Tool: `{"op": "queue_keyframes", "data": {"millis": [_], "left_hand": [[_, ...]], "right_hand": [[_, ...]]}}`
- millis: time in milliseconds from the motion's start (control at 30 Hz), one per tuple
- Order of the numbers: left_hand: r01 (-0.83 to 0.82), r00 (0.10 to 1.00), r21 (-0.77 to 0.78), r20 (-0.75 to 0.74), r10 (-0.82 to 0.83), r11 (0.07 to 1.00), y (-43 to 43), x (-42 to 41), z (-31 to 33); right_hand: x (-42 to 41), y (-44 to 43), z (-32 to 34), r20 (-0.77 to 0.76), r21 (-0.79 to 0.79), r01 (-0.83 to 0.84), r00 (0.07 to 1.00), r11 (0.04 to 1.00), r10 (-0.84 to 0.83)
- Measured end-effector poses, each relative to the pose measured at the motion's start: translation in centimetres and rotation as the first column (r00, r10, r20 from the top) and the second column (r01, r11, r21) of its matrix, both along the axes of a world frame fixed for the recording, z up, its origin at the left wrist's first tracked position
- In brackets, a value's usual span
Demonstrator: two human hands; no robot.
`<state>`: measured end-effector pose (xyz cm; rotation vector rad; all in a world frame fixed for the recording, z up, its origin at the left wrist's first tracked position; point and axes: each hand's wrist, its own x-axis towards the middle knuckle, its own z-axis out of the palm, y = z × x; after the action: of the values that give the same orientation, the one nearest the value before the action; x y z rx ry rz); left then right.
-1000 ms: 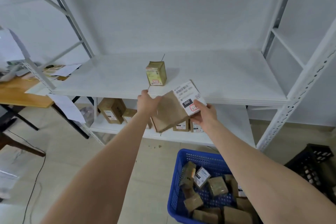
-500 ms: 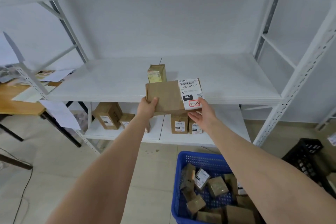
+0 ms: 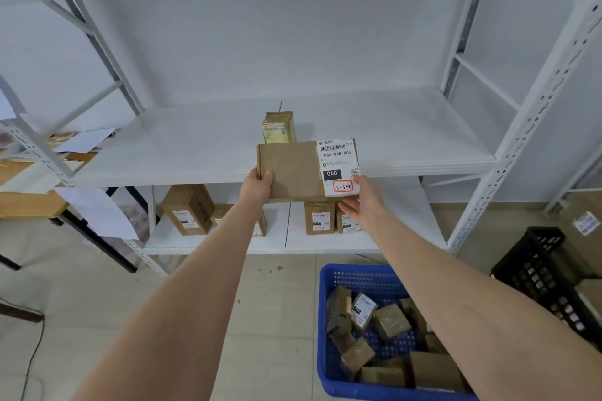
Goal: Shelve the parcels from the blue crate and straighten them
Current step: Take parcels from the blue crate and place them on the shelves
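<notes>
1. The left hand (image 3: 259,184) grips the parcel (image 3: 290,169) at its lower left corner, thumb on the front face.
2. The right hand (image 3: 361,202) holds the lower right corner, fingers beneath and thumb by the label (image 3: 337,166).
3. The parcel sits level between the hands at the front edge of the shelf (image 3: 195,146); I cannot tell whether it rests there.
4. A small box (image 3: 278,127) stands just beyond the hands.
5. The crate (image 3: 325,335) of parcels lies below the right forearm.

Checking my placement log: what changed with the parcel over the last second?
The flat parcel turned from tilted to level and rose before the middle shelf edge. Left hand and right hand keep holding its lower corners. Small parcel on the shelf and blue crate unchanged.
</notes>
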<state>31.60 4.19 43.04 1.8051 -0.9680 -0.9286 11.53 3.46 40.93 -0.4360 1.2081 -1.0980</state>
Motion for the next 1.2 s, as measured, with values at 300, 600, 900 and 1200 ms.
{"op": "queue_keyframes", "data": {"millis": [300, 600, 900, 1200], "left_hand": [[0.019, 0.999, 0.025, 0.041, -0.020, 1.000, -0.3, -0.2, -1.5], [0.010, 0.997, 0.093, 0.070, -0.017, 0.996, -0.9, 0.5, -1.5], [-0.134, 0.988, 0.140, 0.090, 0.122, 0.981, -1.4, 6.7, -0.9], [-0.143, 0.989, 0.081, 0.047, 0.139, 0.986, -5.9, 19.6, -0.7]], "right_hand": [[-0.9, -0.1, -1.0, -0.140, -0.006, -0.008, 0.990, 1.000, 0.007], [-0.4, -3.5, -1.8, -0.249, -0.044, -0.230, 0.945, 0.972, 0.212], [6.1, -5.9, -0.6, -0.207, -0.115, -0.284, 0.944, 0.952, 0.257], [19.2, -10.8, -0.7, -0.183, -0.161, -0.298, 0.946, 0.941, 0.268]]}}
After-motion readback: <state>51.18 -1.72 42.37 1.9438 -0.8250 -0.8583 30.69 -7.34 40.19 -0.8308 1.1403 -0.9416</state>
